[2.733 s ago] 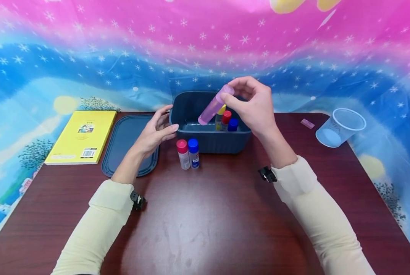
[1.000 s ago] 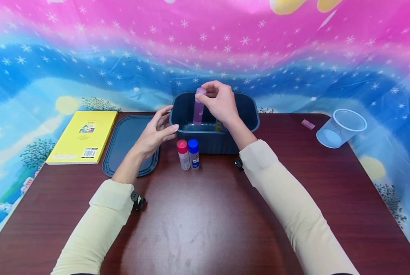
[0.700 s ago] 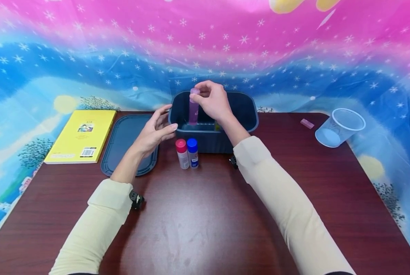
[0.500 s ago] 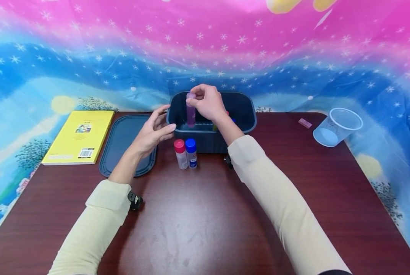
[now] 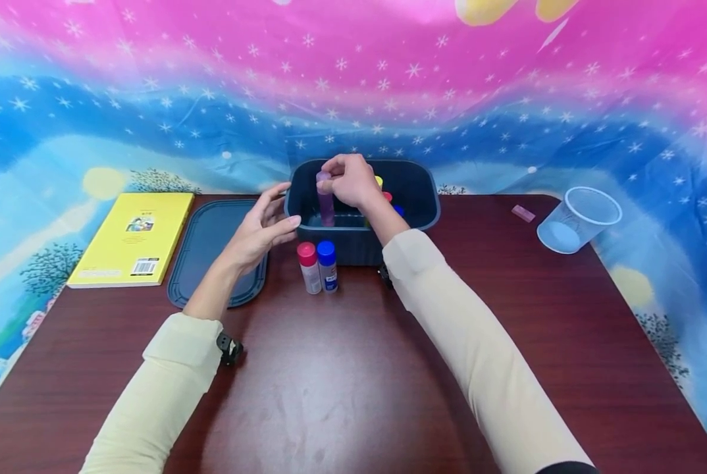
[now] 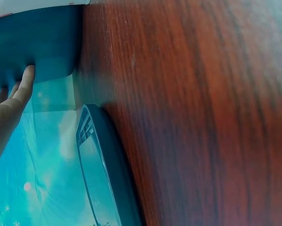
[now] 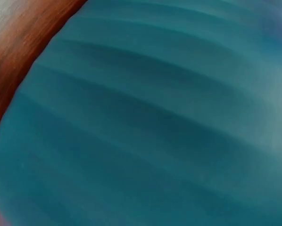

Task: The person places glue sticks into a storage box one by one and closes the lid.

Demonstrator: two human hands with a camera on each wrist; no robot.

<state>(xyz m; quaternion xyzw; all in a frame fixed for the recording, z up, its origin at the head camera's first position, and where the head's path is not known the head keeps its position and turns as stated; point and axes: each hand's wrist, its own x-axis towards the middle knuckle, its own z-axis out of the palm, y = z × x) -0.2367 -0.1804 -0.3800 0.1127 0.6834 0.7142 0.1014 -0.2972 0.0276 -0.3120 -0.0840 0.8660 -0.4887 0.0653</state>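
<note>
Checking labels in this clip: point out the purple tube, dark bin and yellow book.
Purple tube [image 5: 326,209], head view, lower half.
Dark bin [image 5: 356,247], head view, front wall.
Yellow book [image 5: 131,242], head view, cover.

Pale glare across the dark tabletop [image 5: 318,395]

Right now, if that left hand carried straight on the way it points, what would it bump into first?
Most likely the dark bin: the left hand is right up at the bin's left end, leaving hardly any visible gap. Exact contact is hard to judge.
</note>
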